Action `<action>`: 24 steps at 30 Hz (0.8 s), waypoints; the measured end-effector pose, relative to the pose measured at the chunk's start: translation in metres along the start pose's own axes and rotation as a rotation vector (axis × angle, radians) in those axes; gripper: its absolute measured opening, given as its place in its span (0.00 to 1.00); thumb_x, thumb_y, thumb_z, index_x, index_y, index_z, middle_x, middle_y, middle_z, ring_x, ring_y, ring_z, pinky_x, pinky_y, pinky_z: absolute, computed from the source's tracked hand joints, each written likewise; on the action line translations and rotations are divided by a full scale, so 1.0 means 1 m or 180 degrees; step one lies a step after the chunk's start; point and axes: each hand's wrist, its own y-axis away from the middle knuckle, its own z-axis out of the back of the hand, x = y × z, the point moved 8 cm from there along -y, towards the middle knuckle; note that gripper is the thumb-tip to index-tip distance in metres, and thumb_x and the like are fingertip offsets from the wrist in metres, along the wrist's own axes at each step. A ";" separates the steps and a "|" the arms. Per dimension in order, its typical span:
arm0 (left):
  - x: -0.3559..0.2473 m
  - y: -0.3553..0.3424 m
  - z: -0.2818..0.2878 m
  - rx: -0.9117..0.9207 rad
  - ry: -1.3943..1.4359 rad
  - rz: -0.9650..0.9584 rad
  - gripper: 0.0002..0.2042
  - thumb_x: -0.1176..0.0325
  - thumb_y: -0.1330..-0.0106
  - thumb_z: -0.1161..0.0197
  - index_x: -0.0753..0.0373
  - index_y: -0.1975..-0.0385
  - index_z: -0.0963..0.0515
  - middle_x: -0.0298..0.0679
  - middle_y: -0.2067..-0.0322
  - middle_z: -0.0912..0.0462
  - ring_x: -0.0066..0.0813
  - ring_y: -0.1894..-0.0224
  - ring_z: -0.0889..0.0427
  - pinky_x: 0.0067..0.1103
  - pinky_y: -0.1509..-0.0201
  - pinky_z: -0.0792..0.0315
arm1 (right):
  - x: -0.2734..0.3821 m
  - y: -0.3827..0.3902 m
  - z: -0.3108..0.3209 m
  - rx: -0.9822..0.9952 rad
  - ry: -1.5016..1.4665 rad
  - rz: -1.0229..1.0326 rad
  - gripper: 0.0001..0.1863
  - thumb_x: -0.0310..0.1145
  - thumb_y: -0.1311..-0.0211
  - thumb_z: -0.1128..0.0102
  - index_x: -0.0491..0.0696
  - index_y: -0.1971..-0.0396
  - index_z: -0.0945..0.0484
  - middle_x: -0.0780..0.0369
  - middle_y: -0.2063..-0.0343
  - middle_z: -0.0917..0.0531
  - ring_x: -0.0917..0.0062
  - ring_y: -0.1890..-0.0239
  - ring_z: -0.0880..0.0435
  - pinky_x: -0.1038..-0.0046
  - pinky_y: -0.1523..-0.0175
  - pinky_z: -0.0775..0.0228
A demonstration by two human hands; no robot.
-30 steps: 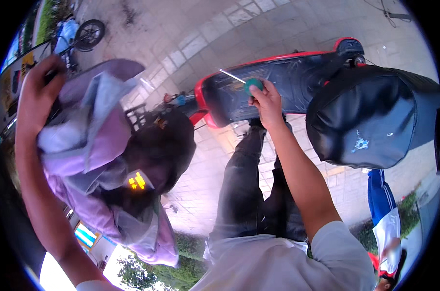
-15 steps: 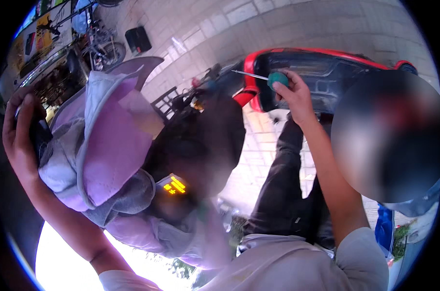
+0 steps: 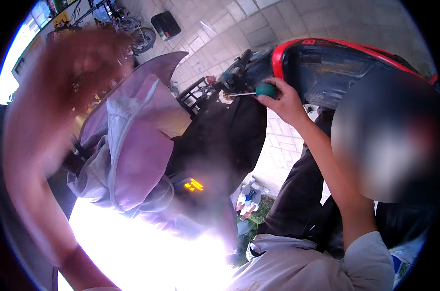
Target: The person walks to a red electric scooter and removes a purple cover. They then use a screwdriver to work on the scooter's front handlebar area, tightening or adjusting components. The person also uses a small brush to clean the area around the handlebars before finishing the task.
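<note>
Blowing out to white glare at lower centre; smearing with motion blur along the left edge; bending and darkening toward the fisheye rim; staying daylit elsewhere.

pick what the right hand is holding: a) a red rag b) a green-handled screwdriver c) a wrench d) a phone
b: the right hand is closed around the green handle of a screwdriver, whose thin metal shaft points left toward the scooter.
</note>
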 end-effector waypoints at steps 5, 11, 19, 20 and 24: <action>0.003 -0.175 -0.025 0.0566 0.0299 0.0076 0.23 0.50 0.36 0.44 0.66 0.54 0.24 0.45 0.58 0.20 0.36 0.58 0.20 0.32 0.56 0.25 | 0.031 0.007 -0.014 -0.0037 0.0601 -0.0027 0.25 0.36 0.53 0.29 0.44 0.54 0.26 0.55 0.59 0.20 0.63 0.56 0.19 0.69 0.51 0.29; 0.009 -0.298 -0.163 0.1170 0.1107 0.0344 0.24 0.50 0.38 0.42 0.69 0.59 0.23 0.45 0.63 0.17 0.33 0.64 0.18 0.32 0.66 0.21 | 0.039 0.007 -0.026 -0.0127 0.1332 0.0394 0.24 0.34 0.54 0.31 0.46 0.54 0.26 0.55 0.56 0.24 0.59 0.55 0.22 0.65 0.51 0.28; 0.066 -0.229 -0.372 0.2225 0.1521 -0.0040 0.15 0.61 0.42 0.36 0.71 0.73 0.20 0.43 0.75 0.17 0.31 0.75 0.19 0.32 0.71 0.20 | 0.037 0.015 -0.041 0.0019 0.1265 0.0345 0.22 0.33 0.54 0.32 0.48 0.57 0.27 0.58 0.60 0.24 0.59 0.63 0.20 0.64 0.61 0.25; 0.071 -0.222 -0.387 0.2312 0.1689 -0.0025 0.15 0.61 0.43 0.35 0.70 0.70 0.20 0.42 0.73 0.17 0.32 0.74 0.18 0.32 0.69 0.20 | 0.036 0.014 -0.042 0.0003 0.1275 0.0351 0.21 0.33 0.54 0.32 0.48 0.57 0.27 0.58 0.60 0.24 0.59 0.64 0.20 0.64 0.61 0.25; 0.073 -0.171 -0.407 0.2852 0.3573 0.1757 0.20 0.58 0.45 0.30 0.66 0.59 0.21 0.39 0.67 0.17 0.34 0.70 0.18 0.31 0.62 0.21 | 0.032 0.014 -0.043 -0.0002 0.1246 0.0283 0.21 0.33 0.54 0.33 0.48 0.58 0.27 0.59 0.61 0.24 0.59 0.64 0.20 0.64 0.62 0.25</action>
